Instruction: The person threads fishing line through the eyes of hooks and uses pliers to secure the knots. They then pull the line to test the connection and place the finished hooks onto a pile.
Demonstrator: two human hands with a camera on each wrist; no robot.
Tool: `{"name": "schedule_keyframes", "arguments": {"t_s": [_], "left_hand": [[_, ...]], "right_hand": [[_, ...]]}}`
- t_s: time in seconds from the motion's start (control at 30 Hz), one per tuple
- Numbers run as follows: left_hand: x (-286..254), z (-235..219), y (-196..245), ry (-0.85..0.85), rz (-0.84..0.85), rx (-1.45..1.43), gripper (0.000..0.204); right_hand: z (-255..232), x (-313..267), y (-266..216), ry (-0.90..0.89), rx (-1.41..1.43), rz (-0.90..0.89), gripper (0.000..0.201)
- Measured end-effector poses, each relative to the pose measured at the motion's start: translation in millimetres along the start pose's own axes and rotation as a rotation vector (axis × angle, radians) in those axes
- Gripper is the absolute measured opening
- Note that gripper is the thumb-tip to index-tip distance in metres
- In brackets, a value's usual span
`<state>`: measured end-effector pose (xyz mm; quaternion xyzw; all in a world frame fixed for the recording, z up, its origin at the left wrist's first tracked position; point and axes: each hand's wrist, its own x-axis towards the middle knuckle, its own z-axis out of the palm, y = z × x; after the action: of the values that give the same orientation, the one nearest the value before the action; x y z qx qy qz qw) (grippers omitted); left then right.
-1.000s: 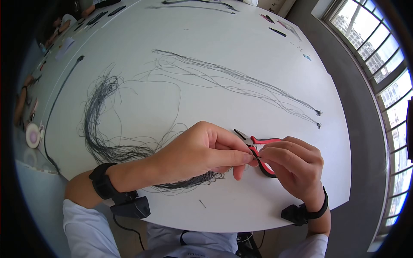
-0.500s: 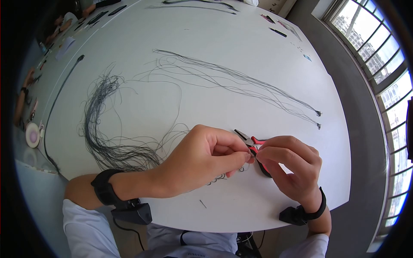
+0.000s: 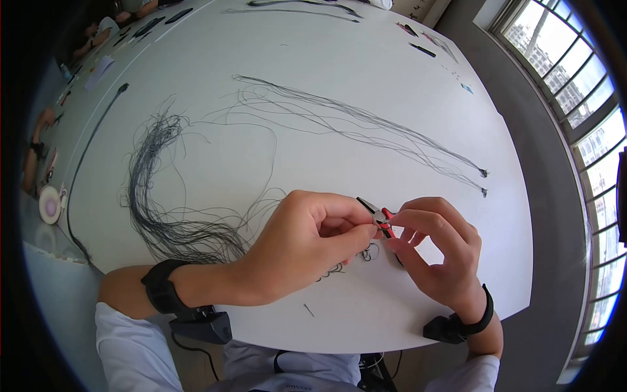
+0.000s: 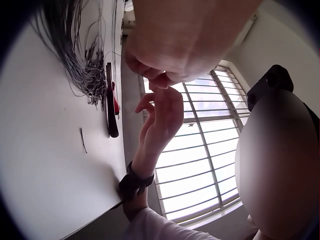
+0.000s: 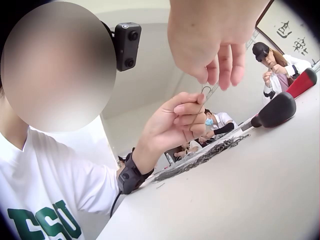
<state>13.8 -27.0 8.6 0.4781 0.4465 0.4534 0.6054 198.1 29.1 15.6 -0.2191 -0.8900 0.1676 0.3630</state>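
Observation:
My left hand [image 3: 304, 245] pinches a thin wire-like strand [image 5: 206, 89] between thumb and fingers; its end curls into a small hook above the fingertips. Close beside that end is my right hand [image 3: 444, 245], its thumb and forefinger apart and its other fingers loosely bent. Under both hands lie pliers [image 3: 367, 205] with red and black handles, partly covered by the fingers. A thick bundle of dark strands [image 3: 138, 196] curves over the table to the left, passing beneath my left forearm, and its curly ends [image 3: 369, 253] show below my left fingers.
Longer strands [image 3: 366, 117] with knotted ends stretch across the white table [image 3: 261, 326]. One short loose piece [image 3: 308, 310] lies near the front edge. At the left are a white roll [image 3: 49, 205] and a dark cord [image 3: 91, 144]. Other people sit at the far side.
My right thumb and forefinger have parted and drawn back from the left fingertips, where they met before. The left hand has shifted slightly left and down, still pinching the strand.

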Motion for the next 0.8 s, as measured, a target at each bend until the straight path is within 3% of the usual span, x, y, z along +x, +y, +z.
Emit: {"name": "schedule_keyframes", "arguments": {"t_s": [0.17, 0.47, 0.63, 0.8], "left_hand": [[-1, 1, 0, 0.006, -0.004, 0.000, 0.014], [5, -4, -10, 0.117, 0.121, 0.012, 0.015], [11, -13, -12, 0.174, 0.133, -0.067, 0.017], [13, -16, -11, 0.183, 0.124, -0.083, 0.018]], "right_hand": [[2, -1, 7, 0.029, -0.093, -0.172, 0.023], [-5, -2, 8, -0.051, -0.167, 0.035, 0.021], [-11, -11, 5, -0.387, -0.327, 0.256, 0.024], [-6, -15, 14, -0.423, -0.318, 0.199, 0.017]]}}
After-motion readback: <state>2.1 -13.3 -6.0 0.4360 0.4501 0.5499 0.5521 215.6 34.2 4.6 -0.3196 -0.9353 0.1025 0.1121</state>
